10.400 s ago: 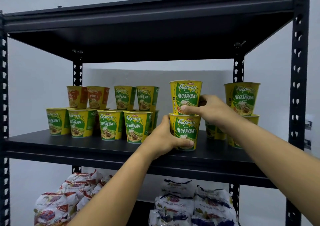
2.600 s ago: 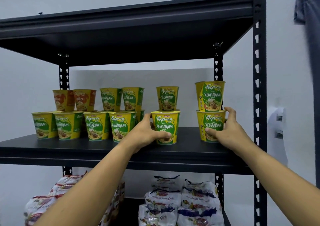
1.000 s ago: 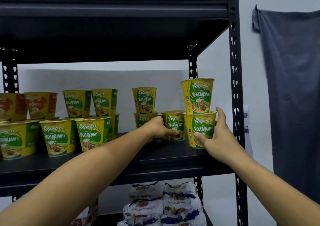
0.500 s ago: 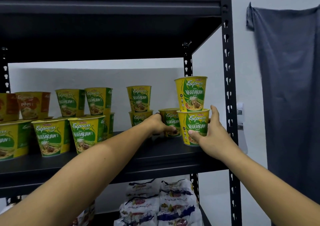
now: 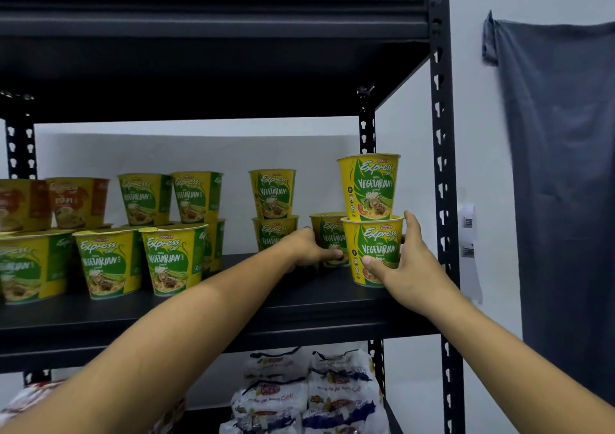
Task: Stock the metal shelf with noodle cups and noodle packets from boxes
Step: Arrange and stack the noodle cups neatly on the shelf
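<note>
Reaching into the right end of the black metal shelf [image 5: 233, 303], your right hand [image 5: 404, 267] grips the lower noodle cup [image 5: 372, 243] of a two-high stack, thumb across its front and fingers wrapped round its right side. The upper noodle cup [image 5: 369, 187] stands upright on its lid. Your left hand [image 5: 307, 248] curls round a single cup [image 5: 329, 233] just left of that stack and a little further back; whether the two cups touch is unclear. Behind your left hand stands another two-high stack [image 5: 273, 197] of green and yellow cups near the back wall. Further left, a front row of cups [image 5: 106, 262] stands along the shelf, with more green cups [image 5: 169, 197] stacked behind it and two orange-red cups [image 5: 78, 200] at the far left. Your left forearm crosses the front edge of the board and hides part of it. A perforated black upright post [image 5: 442, 167] rises just right of your right hand, and a second shelf board [image 5: 213, 17] spans overhead. On the level below lie piled noodle packets [image 5: 309, 393] in white wrappers. The wall [image 5: 479, 0] behind is pale; paper labels [image 5: 467, 220] hang on it beside the post, and a dark grey cloth [image 5: 562, 183] hangs at the far right.
</note>
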Action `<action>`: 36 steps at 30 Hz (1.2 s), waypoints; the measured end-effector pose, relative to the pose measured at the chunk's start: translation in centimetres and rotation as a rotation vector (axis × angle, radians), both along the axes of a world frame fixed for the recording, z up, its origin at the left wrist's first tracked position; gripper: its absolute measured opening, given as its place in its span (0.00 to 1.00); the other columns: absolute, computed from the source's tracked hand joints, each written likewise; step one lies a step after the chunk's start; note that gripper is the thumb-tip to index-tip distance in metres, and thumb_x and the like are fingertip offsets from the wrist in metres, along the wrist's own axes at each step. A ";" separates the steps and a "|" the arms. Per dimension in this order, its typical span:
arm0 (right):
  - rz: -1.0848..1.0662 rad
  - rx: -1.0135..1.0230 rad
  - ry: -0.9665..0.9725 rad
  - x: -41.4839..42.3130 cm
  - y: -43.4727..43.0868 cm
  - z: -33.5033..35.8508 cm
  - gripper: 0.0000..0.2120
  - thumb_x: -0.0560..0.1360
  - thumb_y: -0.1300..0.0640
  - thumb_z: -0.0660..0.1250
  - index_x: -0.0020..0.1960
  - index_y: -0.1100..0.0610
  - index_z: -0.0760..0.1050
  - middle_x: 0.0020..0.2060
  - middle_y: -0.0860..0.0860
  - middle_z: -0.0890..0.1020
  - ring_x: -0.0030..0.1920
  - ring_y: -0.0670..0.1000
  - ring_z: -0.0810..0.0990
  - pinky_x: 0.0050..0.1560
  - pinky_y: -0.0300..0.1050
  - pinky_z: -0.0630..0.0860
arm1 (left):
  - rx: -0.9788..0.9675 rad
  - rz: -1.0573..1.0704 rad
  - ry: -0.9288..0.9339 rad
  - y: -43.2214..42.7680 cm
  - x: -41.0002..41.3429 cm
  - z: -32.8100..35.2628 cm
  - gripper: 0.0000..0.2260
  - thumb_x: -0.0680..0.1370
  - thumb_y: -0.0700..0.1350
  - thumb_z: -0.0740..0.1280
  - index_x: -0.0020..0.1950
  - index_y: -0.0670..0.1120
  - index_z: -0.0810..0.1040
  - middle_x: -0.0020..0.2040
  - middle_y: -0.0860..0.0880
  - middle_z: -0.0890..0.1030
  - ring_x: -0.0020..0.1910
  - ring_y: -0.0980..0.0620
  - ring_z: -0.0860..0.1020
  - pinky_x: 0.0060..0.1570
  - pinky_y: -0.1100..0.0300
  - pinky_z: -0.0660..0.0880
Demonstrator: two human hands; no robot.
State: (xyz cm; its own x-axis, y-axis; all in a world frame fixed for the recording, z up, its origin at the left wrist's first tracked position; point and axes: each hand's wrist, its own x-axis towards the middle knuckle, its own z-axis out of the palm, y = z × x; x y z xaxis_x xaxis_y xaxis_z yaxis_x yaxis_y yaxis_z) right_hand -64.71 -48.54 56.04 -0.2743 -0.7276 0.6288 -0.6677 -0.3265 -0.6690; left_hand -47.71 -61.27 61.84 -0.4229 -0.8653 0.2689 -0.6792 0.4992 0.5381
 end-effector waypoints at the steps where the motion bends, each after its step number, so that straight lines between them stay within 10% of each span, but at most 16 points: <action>1: 0.010 0.000 0.003 0.1 0.3 0.1 0.51 0.75 0.50 0.76 0.81 0.46 0.39 0.69 0.50 0.75 0.64 0.49 0.76 0.61 0.45 0.71 | -0.017 0.014 -0.017 0.4 0.3 0.1 0.18 0.77 0.59 0.73 0.55 0.51 0.70 0.44 0.54 0.76 0.41 0.56 0.74 0.38 0.59 0.70; 7: 0.068 0.019 -0.009 0.8 1.4 1.1 0.45 0.73 0.50 0.78 0.79 0.49 0.52 0.61 0.45 0.73 0.59 0.48 0.76 0.57 0.43 0.71 | 0.014 -0.062 0.290 1.9 2.1 -0.9 0.19 0.79 0.54 0.73 0.65 0.49 0.73 0.56 0.50 0.82 0.56 0.50 0.81 0.61 0.49 0.79; 14: 0.153 0.052 0.093 1.9 0.2 1.8 0.33 0.68 0.47 0.82 0.65 0.46 0.67 0.58 0.43 0.79 0.57 0.44 0.79 0.57 0.42 0.77 | 0.251 -0.349 0.738 5.8 3.4 -1.8 0.13 0.86 0.46 0.60 0.71 0.51 0.73 0.64 0.48 0.83 0.61 0.50 0.83 0.65 0.47 0.79; 18: 0.169 0.015 0.160 3.3 -0.7 1.8 0.35 0.66 0.45 0.82 0.67 0.48 0.68 0.58 0.43 0.81 0.57 0.44 0.80 0.61 0.46 0.78 | 0.209 -0.346 0.705 5.8 5.2 -2.3 0.22 0.82 0.52 0.70 0.74 0.51 0.70 0.66 0.50 0.82 0.64 0.51 0.81 0.67 0.45 0.76; 22: 0.311 0.085 0.197 4.3 -1.1 2.1 0.32 0.71 0.54 0.80 0.66 0.45 0.65 0.55 0.38 0.79 0.53 0.35 0.78 0.49 0.25 0.73 | 0.118 -0.298 0.694 5.6 6.7 -3.1 0.33 0.74 0.50 0.78 0.75 0.50 0.67 0.64 0.51 0.83 0.61 0.55 0.82 0.60 0.55 0.80; 28: 0.354 0.062 -0.112 4.2 -1.6 3.8 0.24 0.75 0.62 0.71 0.69 0.51 0.73 0.61 0.49 0.82 0.57 0.48 0.80 0.53 0.43 0.77 | 0.098 -0.275 0.710 5.5 7.0 -3.6 0.33 0.72 0.44 0.80 0.73 0.49 0.69 0.62 0.50 0.84 0.60 0.53 0.83 0.64 0.51 0.79; 36: 0.310 -0.008 -0.197 6.6 -2.0 8.0 0.44 0.74 0.36 0.72 0.81 0.50 0.56 0.73 0.53 0.72 0.66 0.55 0.75 0.64 0.54 0.72 | 0.078 -0.242 0.661 5.8 7.2 -3.7 0.35 0.72 0.49 0.80 0.75 0.52 0.67 0.64 0.53 0.82 0.64 0.54 0.80 0.68 0.50 0.76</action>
